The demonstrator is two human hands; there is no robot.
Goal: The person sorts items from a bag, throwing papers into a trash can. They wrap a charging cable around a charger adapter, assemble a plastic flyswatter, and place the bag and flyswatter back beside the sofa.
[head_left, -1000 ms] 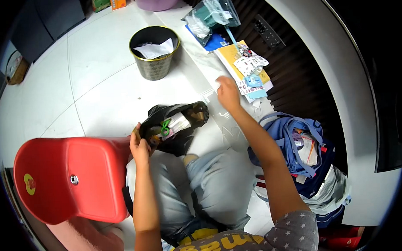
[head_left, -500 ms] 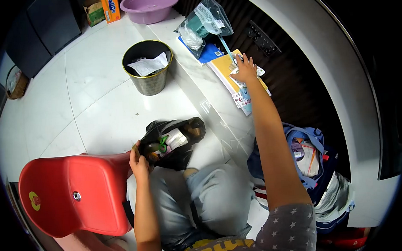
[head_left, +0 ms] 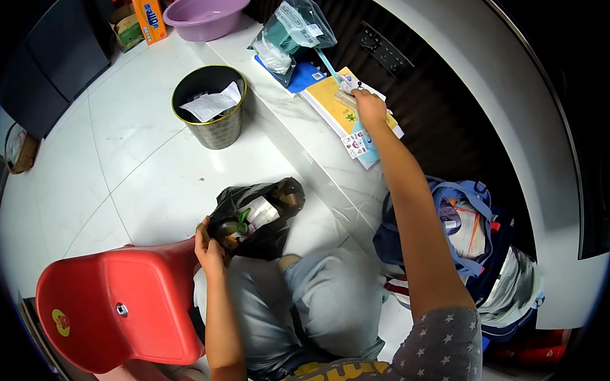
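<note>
My left hand pinches the rim of an open black plastic bag lying by my knees. Inside the bag are green-handled scissors, a white packet and other small items. My right hand is over the yellow book on the marble ledge, its fingers closed at a small item with a light strip, too small to name. A sticker sheet with little printed figures lies at the book's lower end.
A bin with papers stands on the floor. Behind are a purple basin and a clear bag on a blue book. A red chair is at left, a blue bag at right.
My right hand has reached forward to the book, and its fingers have gone from spread to closed. The small items on the book have shifted. My left hand stays at the bag; the view has turned.
</note>
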